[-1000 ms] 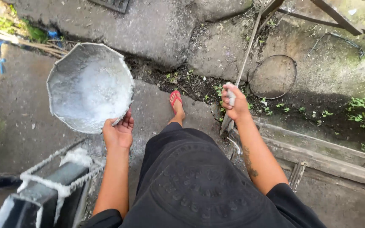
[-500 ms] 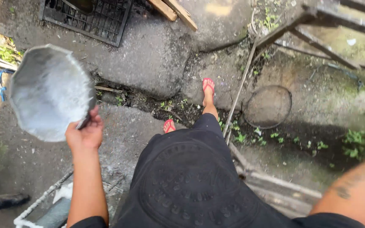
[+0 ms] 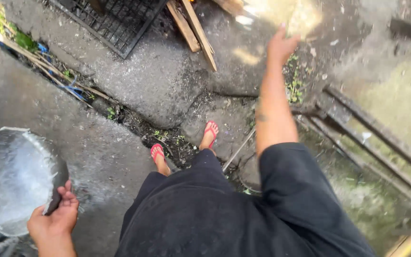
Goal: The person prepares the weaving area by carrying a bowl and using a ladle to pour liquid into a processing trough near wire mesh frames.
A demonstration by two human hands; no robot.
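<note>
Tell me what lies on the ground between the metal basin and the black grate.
In the head view, between the metal basin held by the left hand and the black grate: bare cracked concrete, crossed by thin sticks with weeds.

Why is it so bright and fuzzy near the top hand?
Head view: sun glare washes out the ground beside the raised right hand, which looks slightly smeared; the left hand gripping the dented metal basin sits in even shade, sharper; the far right edge blurs.
</note>
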